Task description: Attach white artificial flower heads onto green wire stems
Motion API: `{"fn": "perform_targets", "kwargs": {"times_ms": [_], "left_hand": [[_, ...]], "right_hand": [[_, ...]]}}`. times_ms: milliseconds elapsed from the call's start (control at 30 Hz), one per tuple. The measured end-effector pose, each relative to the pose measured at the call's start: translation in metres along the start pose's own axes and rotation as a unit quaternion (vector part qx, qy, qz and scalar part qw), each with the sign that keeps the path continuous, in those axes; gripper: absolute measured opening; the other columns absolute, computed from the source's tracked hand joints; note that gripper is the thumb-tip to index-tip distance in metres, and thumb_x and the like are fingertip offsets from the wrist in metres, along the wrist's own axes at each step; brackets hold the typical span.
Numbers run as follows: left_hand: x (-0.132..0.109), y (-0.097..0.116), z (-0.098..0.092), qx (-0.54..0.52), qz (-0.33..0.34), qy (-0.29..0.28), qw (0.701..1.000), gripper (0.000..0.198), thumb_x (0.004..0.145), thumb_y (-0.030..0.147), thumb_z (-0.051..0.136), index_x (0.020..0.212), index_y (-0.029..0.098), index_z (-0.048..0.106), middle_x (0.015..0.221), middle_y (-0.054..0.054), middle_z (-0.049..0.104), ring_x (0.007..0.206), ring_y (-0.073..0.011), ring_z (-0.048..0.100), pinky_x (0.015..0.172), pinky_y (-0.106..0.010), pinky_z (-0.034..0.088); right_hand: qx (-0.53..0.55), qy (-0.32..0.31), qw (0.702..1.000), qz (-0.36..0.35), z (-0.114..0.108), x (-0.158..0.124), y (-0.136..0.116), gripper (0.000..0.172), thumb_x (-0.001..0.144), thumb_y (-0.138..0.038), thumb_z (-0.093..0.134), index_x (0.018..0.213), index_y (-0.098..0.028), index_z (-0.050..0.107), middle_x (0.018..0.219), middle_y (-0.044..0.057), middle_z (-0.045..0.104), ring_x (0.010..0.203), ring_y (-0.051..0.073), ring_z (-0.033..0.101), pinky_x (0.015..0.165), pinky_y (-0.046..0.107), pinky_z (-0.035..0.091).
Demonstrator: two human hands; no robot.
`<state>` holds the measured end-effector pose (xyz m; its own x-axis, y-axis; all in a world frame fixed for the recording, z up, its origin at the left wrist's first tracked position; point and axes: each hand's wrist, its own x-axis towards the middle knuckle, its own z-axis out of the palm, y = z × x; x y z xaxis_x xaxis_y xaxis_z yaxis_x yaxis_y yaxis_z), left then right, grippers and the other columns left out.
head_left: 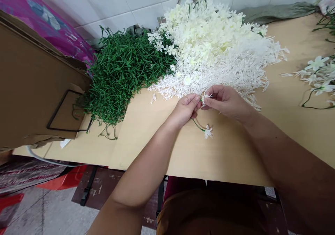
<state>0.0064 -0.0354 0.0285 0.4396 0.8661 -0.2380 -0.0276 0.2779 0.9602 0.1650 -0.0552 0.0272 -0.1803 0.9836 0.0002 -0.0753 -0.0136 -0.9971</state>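
Observation:
My left hand (187, 106) is closed on a green stem (198, 126), which hangs below it and ends in a white flower (208, 131). Between my two hands is another small white flower (204, 98) at the stem's upper end. The fingers of my right hand (220, 98) pinch this flower from the right side. Just behind both hands lies a heap of thin white pieces (230, 67), with a pile of cream-white blossoms (204, 32) on and behind it. To the left rises a heap of green stems (128, 60).
A cardboard box (34, 78) stands at the left with a purple bag (49, 18) behind it. White flowers on green stems (318, 74) lie at the right edge of the table (146, 123). A tiled wall (104, 1) bounds the back.

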Motion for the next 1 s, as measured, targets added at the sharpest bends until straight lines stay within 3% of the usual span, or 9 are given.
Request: {"fn": "perform_targets", "kwargs": {"times_ms": [467,633,1000], "left_hand": [[0.002,0.001,0.000,0.002,-0.009,0.007,1.000,0.039,0.090,0.032,0.062,0.058,0.015,0.047,0.049,0.007,0.037,0.040,-0.0028,0.030,0.037,-0.014,0.029],[0.003,0.000,-0.001,0.046,-0.001,-0.014,0.999,0.040,0.091,0.033,0.060,0.057,0.015,0.047,0.050,0.006,0.039,0.039,-0.0028,0.030,0.039,-0.016,0.029],[0.003,-0.006,-0.004,0.124,0.057,-0.060,0.989,0.037,0.090,0.027,0.057,0.057,0.017,0.046,0.052,0.005,0.039,0.051,-0.0079,0.033,0.051,-0.022,0.027]], "right_hand": [[0.019,-0.015,0.999,0.022,-0.001,0.001,0.002,0.038,0.056,-0.038,0.092,0.067,-0.021,0.059,0.065,-0.002,0.062,0.068,0.015,0.064,0.071,0.032,0.059],[-0.043,-0.028,0.999,0.008,-0.007,0.001,0.001,0.034,0.063,-0.039,0.087,0.065,-0.020,0.060,0.062,-0.001,0.062,0.065,0.014,0.060,0.064,0.029,0.051],[-0.096,-0.021,0.995,-0.002,-0.005,-0.001,0.001,0.026,0.062,-0.032,0.083,0.060,-0.020,0.060,0.058,-0.002,0.058,0.060,0.013,0.053,0.058,0.027,0.039]]}}
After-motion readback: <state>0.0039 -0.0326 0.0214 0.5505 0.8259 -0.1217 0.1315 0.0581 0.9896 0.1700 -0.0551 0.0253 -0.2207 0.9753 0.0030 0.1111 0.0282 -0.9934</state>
